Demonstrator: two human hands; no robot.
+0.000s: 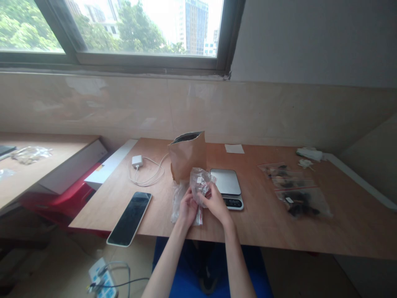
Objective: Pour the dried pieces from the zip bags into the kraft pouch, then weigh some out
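Seated person's hands over near edge of wooden table (pixel 279 231). Left hand (pixel 187 209) and right hand (pixel 216 203) are held close together, raised just above the tabletop, with a crumpled clear plastic bag (pixel 200 186) between them. Fingers (pixel 207 198) of both hands are closed on this bag, the right pinching its lower part; the exact grip of the left is partly hidden. A second clear plastic bag (pixel 178 203) lies just left of the hands. Directly far of them stands an upright open kraft paper bag (pixel 187 157). A digital kitchen scale (pixel 226 186) sits just right of the hands. Left on the table: smartphone (pixel 129 218), white charger (pixel 137 161) with cable. Right: two zip bags (pixel 294 192) holding dark pieces, a paper slip (pixel 234 149) at the far edge.
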